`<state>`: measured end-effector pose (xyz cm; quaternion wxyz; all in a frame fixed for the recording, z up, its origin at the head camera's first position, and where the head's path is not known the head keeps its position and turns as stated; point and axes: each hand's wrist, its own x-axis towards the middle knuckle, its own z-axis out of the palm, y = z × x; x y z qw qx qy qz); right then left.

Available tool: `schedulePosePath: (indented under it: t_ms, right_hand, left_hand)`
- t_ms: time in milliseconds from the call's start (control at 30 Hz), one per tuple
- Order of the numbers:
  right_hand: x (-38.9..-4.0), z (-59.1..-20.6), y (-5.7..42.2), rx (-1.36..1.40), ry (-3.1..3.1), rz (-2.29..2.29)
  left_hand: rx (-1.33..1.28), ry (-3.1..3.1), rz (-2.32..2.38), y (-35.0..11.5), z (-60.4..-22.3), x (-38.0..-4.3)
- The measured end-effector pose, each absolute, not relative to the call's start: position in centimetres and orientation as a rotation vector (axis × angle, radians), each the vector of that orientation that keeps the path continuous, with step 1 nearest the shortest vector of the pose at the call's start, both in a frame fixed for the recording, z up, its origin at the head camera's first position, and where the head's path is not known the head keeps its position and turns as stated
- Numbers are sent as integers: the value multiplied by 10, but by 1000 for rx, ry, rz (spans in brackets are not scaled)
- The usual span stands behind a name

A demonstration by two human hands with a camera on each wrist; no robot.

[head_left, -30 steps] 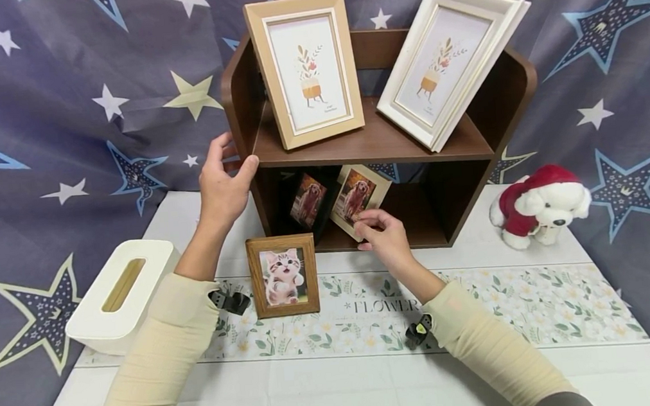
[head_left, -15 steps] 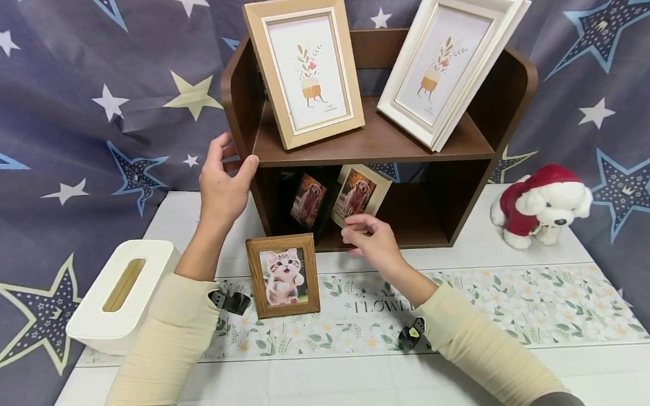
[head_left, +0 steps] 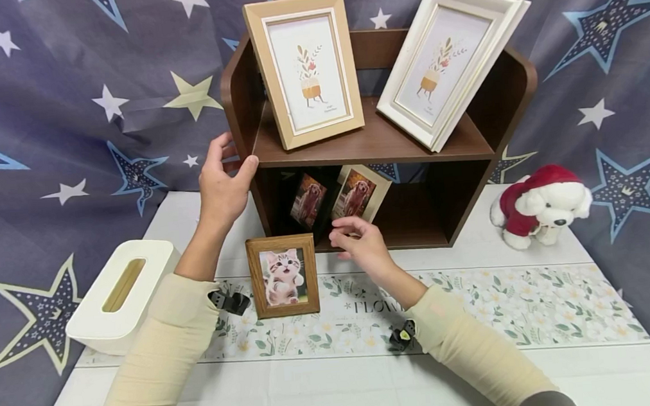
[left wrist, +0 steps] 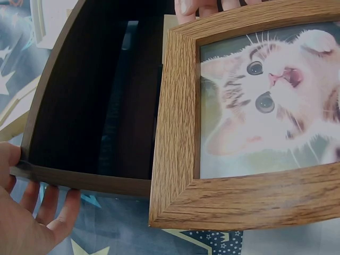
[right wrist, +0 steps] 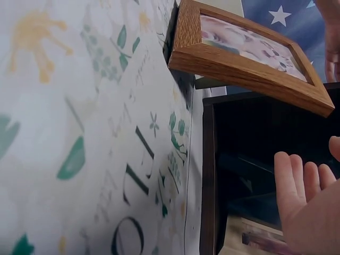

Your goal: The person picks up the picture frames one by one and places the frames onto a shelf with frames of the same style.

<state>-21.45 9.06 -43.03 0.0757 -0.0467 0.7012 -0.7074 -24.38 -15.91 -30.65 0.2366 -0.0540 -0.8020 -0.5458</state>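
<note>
Brown two-tier shelf: placed upright on a white table. Its left side panel is gripped at the front edge by the left hand, thumb set on the inner side, fingers spread along the outer.

Cream frame with dog picture: housed in the shelf's lower compartment, left of its middle, tilted. In front of it, at the shelf's lower opening, the right hand is held palm inward, fingers relaxed and slightly parted, nothing grasped; whether the frame is touched cannot be told.

Black frame with dog picture: housed at the same compartment's left end.

Wooden frame with kitten picture: stood before the shelf's left front.

Tan frame and white frame: displayed on the shelf's upper tier, left and right, the white one tilted.

Plush dog, red-clad: seated right of the shelf.

White tissue box: placed forward and left of the shelf.

Floral runner: laid before the shelf.

Star-patterned cloth: hung behind the shelf.
</note>
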Motion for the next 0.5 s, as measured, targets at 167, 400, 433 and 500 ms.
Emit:
schedulePosePath:
  t_ms: [167,400,433,500]
  right_hand:
    - [-214,-431,86,-162,2095,-2125]
    - [-210,-432,76,-180,2065,-2144]
    - [-209,-432,74,-185,2065,-2141]
    - [-208,-433,71,-187,2068,-2131]
  left_hand:
    - [-151,-2198,-1498,-159,-306,-243]
    - [-143,-2206,-1495,-159,-306,-243]
    - [-141,-2207,-1495,-159,-306,-243]
    - [-139,-2208,-1495,-159,-306,-243]
